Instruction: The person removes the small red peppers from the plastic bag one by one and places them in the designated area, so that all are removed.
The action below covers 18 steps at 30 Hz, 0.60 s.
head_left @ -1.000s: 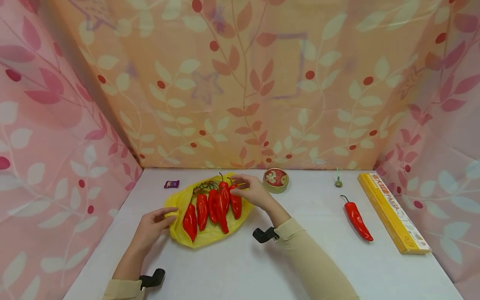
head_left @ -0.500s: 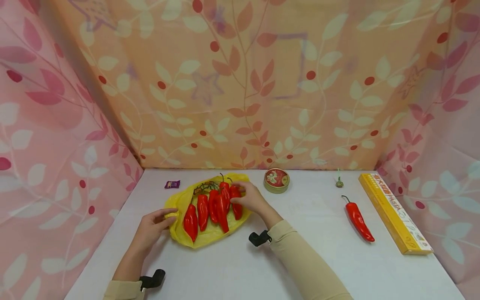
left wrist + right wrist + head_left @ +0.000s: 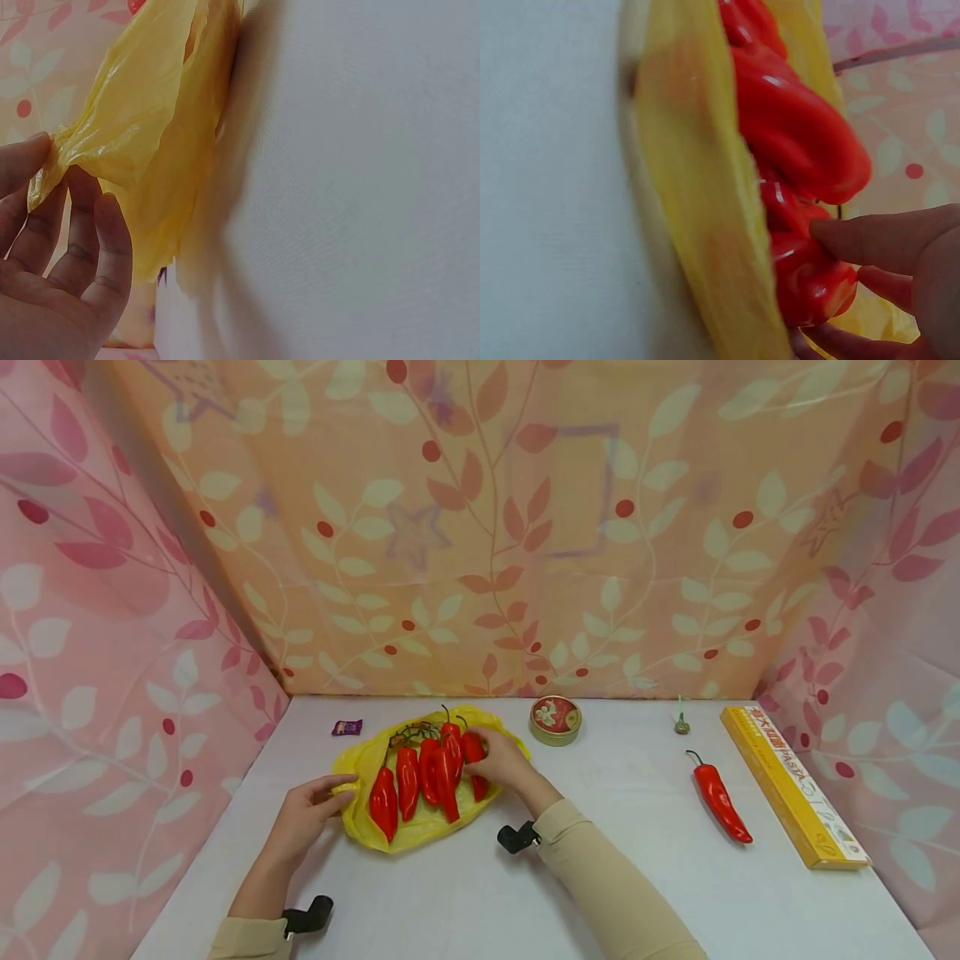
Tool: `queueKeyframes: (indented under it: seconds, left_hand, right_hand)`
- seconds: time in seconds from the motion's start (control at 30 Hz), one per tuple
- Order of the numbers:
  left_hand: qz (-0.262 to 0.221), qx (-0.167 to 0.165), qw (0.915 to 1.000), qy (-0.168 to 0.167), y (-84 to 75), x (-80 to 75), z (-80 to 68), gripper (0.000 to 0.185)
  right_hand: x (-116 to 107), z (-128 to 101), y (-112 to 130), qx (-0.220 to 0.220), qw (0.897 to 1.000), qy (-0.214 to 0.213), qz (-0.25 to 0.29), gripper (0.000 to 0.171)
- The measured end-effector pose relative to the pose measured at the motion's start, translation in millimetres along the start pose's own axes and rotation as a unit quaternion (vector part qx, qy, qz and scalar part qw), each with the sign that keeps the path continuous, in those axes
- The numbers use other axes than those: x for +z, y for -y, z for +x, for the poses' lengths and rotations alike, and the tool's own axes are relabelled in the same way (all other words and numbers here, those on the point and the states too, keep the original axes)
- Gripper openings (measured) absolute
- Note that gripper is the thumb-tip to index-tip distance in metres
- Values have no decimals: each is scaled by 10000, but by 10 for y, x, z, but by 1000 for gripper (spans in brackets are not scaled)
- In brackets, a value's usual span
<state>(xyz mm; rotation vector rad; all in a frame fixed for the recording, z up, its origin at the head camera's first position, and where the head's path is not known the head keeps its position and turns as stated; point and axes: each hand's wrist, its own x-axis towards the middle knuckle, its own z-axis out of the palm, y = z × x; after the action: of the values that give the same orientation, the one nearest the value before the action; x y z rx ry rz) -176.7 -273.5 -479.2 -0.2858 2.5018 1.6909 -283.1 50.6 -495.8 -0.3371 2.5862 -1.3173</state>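
Yellow bag (image 3: 367,756) pinched at its left end; rightmost red pepper (image 3: 471,748) grasped

The bag lies on the white table (image 3: 405,902), left of centre, with several red peppers (image 3: 406,781) side by side in it, stems mostly toward the back. The right wrist view shows a fold of yellow film standing up beside them. Near the stems is a thin, dark, looped item (image 3: 414,732), too small to identify.

Left hand (image 3: 298,818): grasping. The thumb and fingers pinch a gathered corner of the film, and the left wrist view confirms the contact.

Right hand (image 3: 506,762): grasping. The thumb lies on the rightmost pepper and the fingers reach round its other side; the hand partly covers it in the head view.

Surroundings: a small purple packet (image 3: 347,727) lies beyond the left end of the bag. A round tin (image 3: 555,720) with a red lid stands near the far right end of the bag, apart from it. Well to the right, a lone red pepper (image 3: 722,803) lies at a slant, with a small green-stalked item (image 3: 681,725) beyond it. A long yellow-and-white box (image 3: 795,789), printed PASTA, lies slanted farther right. A leaf-patterned cloth (image 3: 480,527) hangs behind.
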Motion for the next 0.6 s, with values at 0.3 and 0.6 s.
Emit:
queueKeyframes:
  seconds: [0.3,0.6]
  left_hand:
    - [-22,-54,10000,49,-2,19,13,40]
    - [-28,-47,9999,97,10,49,22,41]
  right_hand:
    - [-119,-90,78,-157,9979,157,614,63]
    - [-219,-188,76,-111,9807,554,1873,57]
